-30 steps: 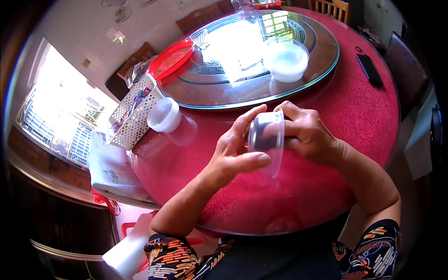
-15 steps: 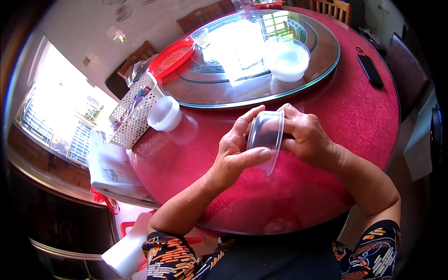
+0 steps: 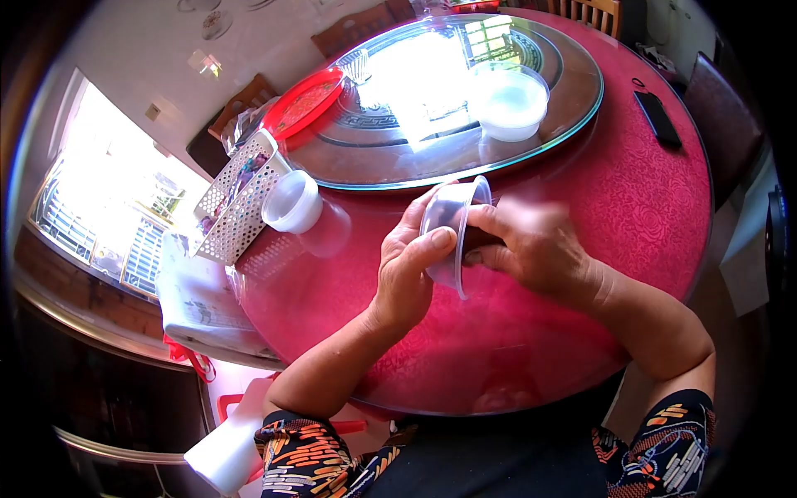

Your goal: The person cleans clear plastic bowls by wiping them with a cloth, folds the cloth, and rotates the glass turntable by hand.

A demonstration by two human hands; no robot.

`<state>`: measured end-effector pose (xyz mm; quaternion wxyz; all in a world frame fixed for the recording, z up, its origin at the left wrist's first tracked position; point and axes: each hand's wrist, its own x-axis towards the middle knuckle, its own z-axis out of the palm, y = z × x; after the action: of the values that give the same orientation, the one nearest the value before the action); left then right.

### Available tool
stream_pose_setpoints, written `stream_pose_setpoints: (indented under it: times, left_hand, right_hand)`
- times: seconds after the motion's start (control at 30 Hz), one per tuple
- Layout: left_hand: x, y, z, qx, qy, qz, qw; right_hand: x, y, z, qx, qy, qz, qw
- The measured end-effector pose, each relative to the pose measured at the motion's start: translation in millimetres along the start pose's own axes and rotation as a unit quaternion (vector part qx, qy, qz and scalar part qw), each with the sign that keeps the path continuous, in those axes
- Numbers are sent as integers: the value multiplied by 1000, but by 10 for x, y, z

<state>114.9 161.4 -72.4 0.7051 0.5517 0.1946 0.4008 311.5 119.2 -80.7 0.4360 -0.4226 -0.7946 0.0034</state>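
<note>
Clear rimmed tub (image 3: pixel 451 209) shifted leftward, left hand (image 3: pixel 406 270) gripping it, right hand's (image 3: pixel 541 247) grip unclear.

1. On the near side of the turntable (image 3: pixel 374 162), motion blur smears the upper fingers of the right hand (image 3: pixel 544 253); whether its fingertips touch the clear tub (image 3: pixel 451 206) cannot be told.
2. Also nearer than the turntable, the tub hides most of the left hand's (image 3: pixel 405 274) fingers.
3. Left of the turntable, the basket (image 3: pixel 246 207) partly hides purple contents (image 3: pixel 249 172), too small to identify.
4. Beyond the turntable, the top edge cuts off a red container (image 3: pixel 473 7).
</note>
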Motion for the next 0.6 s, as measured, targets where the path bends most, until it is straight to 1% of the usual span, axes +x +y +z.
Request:
stream_pose_setpoints:
  times: [0.03, 0.07, 0.1, 0.13, 0.23, 0.3, 0.37, 0.4, 0.43, 0.47, 0.5, 0.53, 0.57, 0.6]
  left_hand:
    - [0, -11, -10, -3, 3, 9, 1000]
    - [3, -26, -19, -5, 5, 19, 1000]
    - [6, -34, -18, -7, 7, 29, 1000]
    - [0, -12, 78, 74, 53, 36, 995]
    - [-1, 34, 74, 47, 25, 60, 997]
    - [-24, 30, 65, 25, 14, 65, 997]
    - [-29, 21, 24, -2, 6, 61, 998]
    - [-11, -7, -29, 6, 12, 41, 999]
    - [12, -44, -61, -17, 11, 22, 1000]
    - [40, -70, -76, -41, 9, 3, 999]
    - [40, -75, -58, -54, 17, -10, 998]
    - [44, -66, -28, -67, 25, -23, 997]
    - [46, -58, 2, -80, 34, -35, 996]
    - [57, -60, -35, -149, 9, -56, 987]
  right_hand:
    - [-15, -1, 37, 116, -39, 60, 991]
    - [-21, -9, 63, 230, -76, 118, 963]
    - [-19, -15, 71, 340, -113, 174, 917]
    - [4, -28, 30, 498, -164, 266, 809]
    - [79, -130, -173, 556, -191, 297, 752]
    - [43, -98, -96, 494, -168, 212, 826]
    - [16, -40, -21, 354, -139, 78, 922]
    - [1, -41, -61, 164, -98, 9, 982]
    - [9, -52, -94, 57, -87, -18, 994]
    - [19, -52, -121, -50, -76, -44, 995]
    - [23, -42, -137, -158, -63, -69, 983]
    - [25, -11, -105, -185, 1, -82, 979]
    - [49, -12, -152, -206, 24, -90, 974]
    - [57, -5, -167, -223, 57, -94, 969]
